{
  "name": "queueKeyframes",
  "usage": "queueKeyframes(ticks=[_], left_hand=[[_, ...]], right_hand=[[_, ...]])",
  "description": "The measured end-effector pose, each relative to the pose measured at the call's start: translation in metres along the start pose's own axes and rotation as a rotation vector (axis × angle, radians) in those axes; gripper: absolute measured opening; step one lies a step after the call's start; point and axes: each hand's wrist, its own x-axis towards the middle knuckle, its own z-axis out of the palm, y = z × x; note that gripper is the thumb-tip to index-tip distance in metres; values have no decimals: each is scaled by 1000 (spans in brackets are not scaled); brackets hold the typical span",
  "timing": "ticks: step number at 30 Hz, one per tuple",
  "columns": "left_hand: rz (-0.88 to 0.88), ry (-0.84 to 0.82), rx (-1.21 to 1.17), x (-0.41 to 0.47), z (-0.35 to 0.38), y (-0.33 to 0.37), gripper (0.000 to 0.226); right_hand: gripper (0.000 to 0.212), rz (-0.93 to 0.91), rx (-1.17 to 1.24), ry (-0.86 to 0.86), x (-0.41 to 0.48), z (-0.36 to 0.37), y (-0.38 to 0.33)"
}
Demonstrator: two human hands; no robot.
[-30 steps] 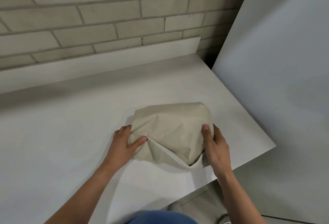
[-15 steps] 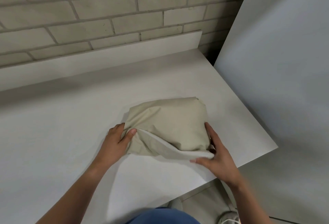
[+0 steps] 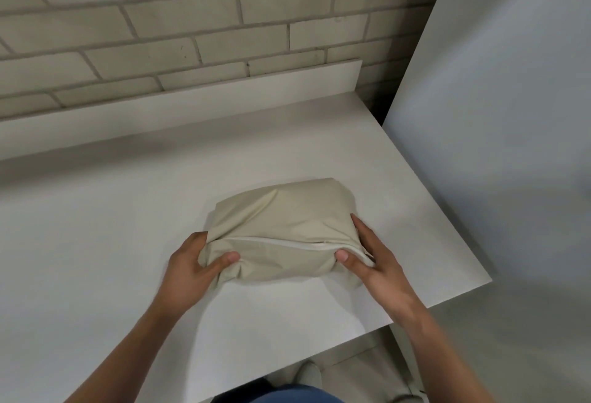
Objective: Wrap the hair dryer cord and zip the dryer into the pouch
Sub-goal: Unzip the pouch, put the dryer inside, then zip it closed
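A bulging beige fabric pouch [image 3: 281,223] lies on the white table [image 3: 96,242], its pale zip line running across the near side. My left hand [image 3: 192,268] grips the pouch's left end, thumb pressed into bunched cloth. My right hand [image 3: 367,255] holds the right end, thumb at the end of the zip line and fingers along the pouch's side. The mouth of the pouch looks drawn together. Hair dryer and cord are hidden from view.
The table's right edge [image 3: 447,226] and front edge run close to the pouch. A tall white panel [image 3: 495,98] stands at the right. A low white upstand [image 3: 192,108] and a brick wall [image 3: 192,18] close off the back.
The gaping near flap of the pouch has been drawn shut. My right hand has moved from under the flap to the pouch's right end, and my left hand has bunched up the left end.
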Motion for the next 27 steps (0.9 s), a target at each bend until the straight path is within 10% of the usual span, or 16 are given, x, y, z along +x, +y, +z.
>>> queueKeyframes(ticks=[27], left_hand=[[137, 64, 104, 253, -5, 9, 49]], right_hand=[[67, -192, -29, 39, 278, 6, -76]])
